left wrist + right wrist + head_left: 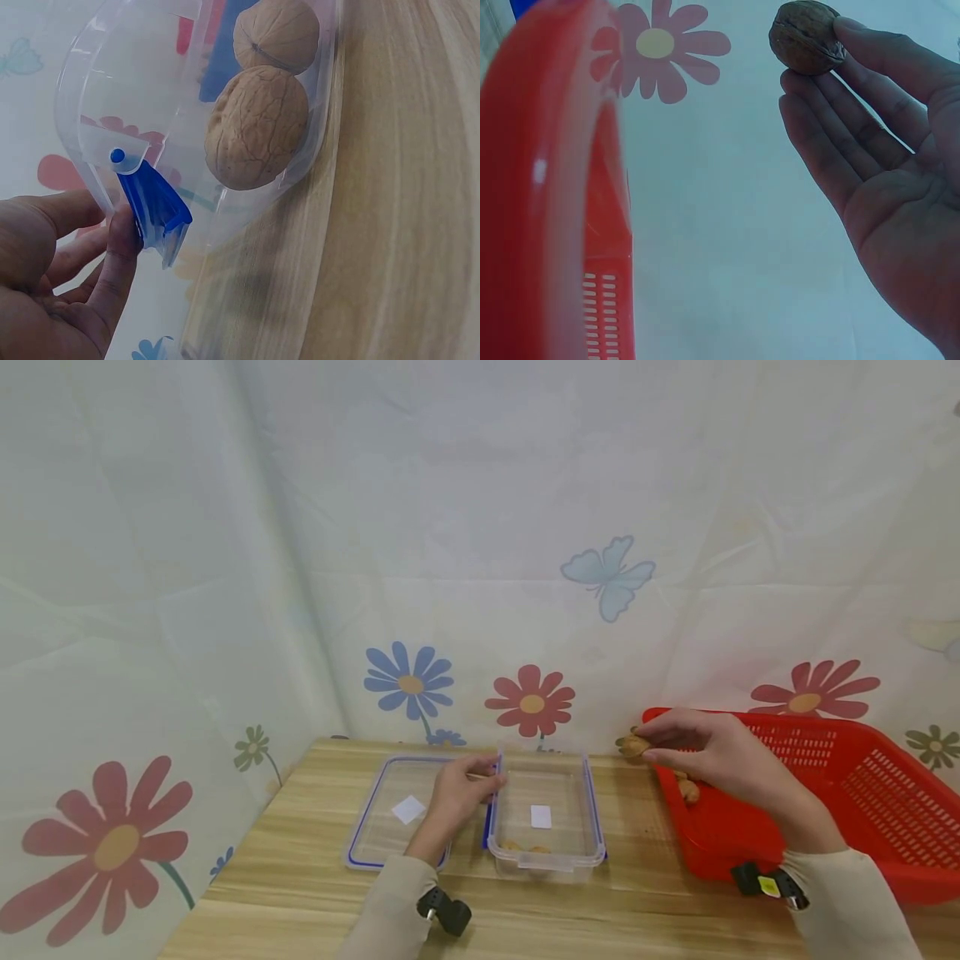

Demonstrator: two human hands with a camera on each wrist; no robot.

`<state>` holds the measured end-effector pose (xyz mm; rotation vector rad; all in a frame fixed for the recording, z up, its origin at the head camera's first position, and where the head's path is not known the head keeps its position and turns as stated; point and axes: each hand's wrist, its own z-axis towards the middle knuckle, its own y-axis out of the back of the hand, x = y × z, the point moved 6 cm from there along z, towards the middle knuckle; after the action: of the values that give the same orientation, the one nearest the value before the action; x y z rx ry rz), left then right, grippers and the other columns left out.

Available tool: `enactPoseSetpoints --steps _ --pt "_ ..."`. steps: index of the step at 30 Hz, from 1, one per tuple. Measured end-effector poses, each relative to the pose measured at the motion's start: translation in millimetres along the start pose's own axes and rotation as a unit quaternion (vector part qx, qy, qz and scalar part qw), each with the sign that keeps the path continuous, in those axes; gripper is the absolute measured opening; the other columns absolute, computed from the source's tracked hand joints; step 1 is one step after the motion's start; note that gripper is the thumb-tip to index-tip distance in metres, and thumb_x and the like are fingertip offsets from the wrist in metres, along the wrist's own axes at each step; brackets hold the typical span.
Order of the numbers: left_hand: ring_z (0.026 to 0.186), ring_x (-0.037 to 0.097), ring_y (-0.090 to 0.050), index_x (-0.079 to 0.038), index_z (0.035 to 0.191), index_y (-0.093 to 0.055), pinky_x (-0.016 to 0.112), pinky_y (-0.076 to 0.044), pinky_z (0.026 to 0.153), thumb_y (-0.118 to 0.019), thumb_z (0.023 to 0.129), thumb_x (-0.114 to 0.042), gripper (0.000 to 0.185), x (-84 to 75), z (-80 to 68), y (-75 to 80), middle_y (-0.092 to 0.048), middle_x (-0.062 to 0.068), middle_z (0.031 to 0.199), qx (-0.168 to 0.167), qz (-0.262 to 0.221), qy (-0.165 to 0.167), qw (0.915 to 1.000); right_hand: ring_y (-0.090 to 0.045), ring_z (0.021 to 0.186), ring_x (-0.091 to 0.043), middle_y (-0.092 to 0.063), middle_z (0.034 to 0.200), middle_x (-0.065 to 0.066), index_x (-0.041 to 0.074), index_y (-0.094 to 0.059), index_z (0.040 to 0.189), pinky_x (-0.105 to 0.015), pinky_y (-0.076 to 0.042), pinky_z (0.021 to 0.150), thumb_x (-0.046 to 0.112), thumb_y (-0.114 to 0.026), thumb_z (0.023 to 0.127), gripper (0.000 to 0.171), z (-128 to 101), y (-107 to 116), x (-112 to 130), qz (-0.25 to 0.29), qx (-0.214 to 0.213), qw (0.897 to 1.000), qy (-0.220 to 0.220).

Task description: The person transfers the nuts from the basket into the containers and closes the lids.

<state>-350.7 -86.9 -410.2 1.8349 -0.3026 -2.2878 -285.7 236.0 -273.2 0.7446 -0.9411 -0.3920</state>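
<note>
A clear plastic container (545,858) with blue latches stands mid-table; two walnuts (257,127) lie inside at its near wall. My left hand (465,789) rests on the container's left rim, fingers touching the blue latch (154,210). Its clear lid (375,827) lies flat to the left. My right hand (701,745) hovers over the left corner of a red basket (862,802) and pinches a walnut (633,745) (805,36) between thumb and fingertips. Another walnut (688,790) lies in the basket under that hand.
The wooden table (645,902) is backed by a white floral cloth (480,543) on the wall. The basket takes up the right side. White stickers sit on the lid and the container floor.
</note>
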Motion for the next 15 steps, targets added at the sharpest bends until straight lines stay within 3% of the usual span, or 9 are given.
enactPoseSetpoints --steps 15 --pt "0.086 0.025 -0.075 0.006 0.129 -0.072 0.033 -0.067 0.072 -0.079 0.095 -0.003 0.036 -0.8 -0.7 -0.2 -0.073 0.016 0.104 -0.006 0.011 -0.004 0.9999 -0.071 0.100 -0.015 -0.075 0.111 0.004 0.013 -0.078 0.123 -0.025 -0.061 0.089 0.019 -0.083 0.095 0.029 3.4 -31.2 4.2 0.043 0.039 0.998 0.012"
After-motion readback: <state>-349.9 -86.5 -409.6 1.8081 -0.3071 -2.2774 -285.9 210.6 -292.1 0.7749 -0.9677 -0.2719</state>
